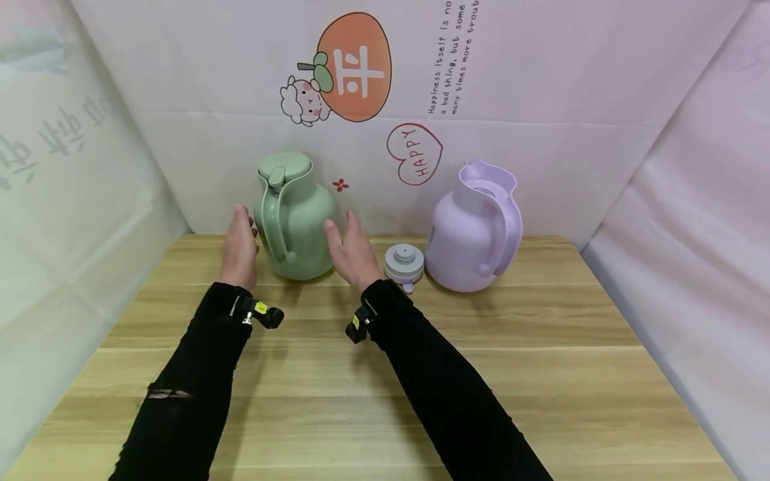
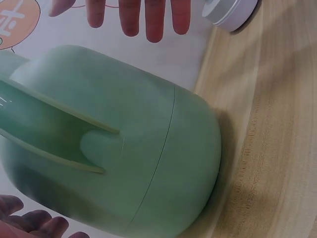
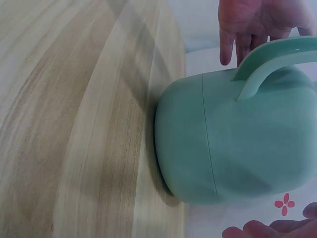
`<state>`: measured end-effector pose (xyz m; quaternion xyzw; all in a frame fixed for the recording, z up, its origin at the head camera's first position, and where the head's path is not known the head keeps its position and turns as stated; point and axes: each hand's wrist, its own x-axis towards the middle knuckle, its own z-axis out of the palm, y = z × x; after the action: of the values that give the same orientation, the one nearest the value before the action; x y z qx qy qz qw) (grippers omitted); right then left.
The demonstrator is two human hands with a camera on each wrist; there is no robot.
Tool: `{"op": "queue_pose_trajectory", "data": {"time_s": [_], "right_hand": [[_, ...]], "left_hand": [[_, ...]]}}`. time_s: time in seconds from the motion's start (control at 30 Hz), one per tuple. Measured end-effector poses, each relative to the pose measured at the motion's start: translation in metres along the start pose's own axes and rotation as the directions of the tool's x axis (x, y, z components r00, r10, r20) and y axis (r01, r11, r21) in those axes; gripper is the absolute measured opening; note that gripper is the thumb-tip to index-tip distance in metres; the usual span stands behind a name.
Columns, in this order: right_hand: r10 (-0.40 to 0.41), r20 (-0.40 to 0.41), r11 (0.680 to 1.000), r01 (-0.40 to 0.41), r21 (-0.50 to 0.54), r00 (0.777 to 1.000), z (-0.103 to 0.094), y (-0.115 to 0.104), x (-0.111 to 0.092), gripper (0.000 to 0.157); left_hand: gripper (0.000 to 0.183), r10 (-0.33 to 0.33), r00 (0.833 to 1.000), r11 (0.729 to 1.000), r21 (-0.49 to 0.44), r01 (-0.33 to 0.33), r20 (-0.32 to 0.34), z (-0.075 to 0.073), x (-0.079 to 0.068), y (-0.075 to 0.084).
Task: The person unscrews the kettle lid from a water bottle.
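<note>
A green thermos jug (image 1: 303,224) with its lid on stands upright at the back left of the table, its handle facing the camera. My left hand (image 1: 239,248) is just left of the jug with its fingers extended. To the jug's right, my right hand (image 1: 353,251) faces it with fingers spread. In the left wrist view, the fingers of the right hand (image 2: 141,15) show beyond the jug's body (image 2: 114,139). The right wrist view shows the left hand (image 3: 262,22) near the jug's handle (image 3: 277,59). Neither hand appears to grip anything.
A lilac thermos jug (image 1: 469,230) without its lid stands at the back right. Beside it, a grey and lilac lid (image 1: 404,263) lies on the wooden table (image 1: 373,401). Printed white cloth (image 1: 541,80) hangs behind and at both sides.
</note>
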<state>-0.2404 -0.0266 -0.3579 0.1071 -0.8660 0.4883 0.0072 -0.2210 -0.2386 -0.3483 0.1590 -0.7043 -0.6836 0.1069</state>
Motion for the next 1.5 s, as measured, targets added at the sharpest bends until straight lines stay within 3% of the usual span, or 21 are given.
{"op": "queue_pose_trajectory", "data": {"time_s": [0.27,0.53,0.77,1.07,1.5], "right_hand": [[-0.009,0.017,1.000,0.009,0.011,1.000,0.007,0.002,0.012,0.077],[-0.038,0.053,0.998,0.035,0.049,0.998,0.011,0.001,0.022,0.075],[-0.051,0.052,0.997,0.048,0.063,0.997,0.014,0.001,0.029,0.073],[-0.061,0.107,0.991,0.048,0.124,0.992,0.016,-0.003,0.029,0.074],[-0.046,0.151,0.993,0.029,0.114,0.987,0.013,-0.003,0.030,0.074]], "left_hand": [[0.060,0.037,0.999,0.999,-0.021,-0.036,0.040,0.002,0.005,0.000],[0.055,0.040,0.994,0.999,-0.022,-0.039,0.101,0.002,-0.001,0.007],[0.053,0.052,0.993,0.999,-0.015,-0.051,0.106,0.004,-0.005,0.009],[0.052,0.071,0.985,0.997,-0.038,-0.066,0.156,0.004,-0.005,0.012],[0.059,0.078,0.978,0.997,-0.029,-0.074,0.191,0.002,0.004,0.003]]}}
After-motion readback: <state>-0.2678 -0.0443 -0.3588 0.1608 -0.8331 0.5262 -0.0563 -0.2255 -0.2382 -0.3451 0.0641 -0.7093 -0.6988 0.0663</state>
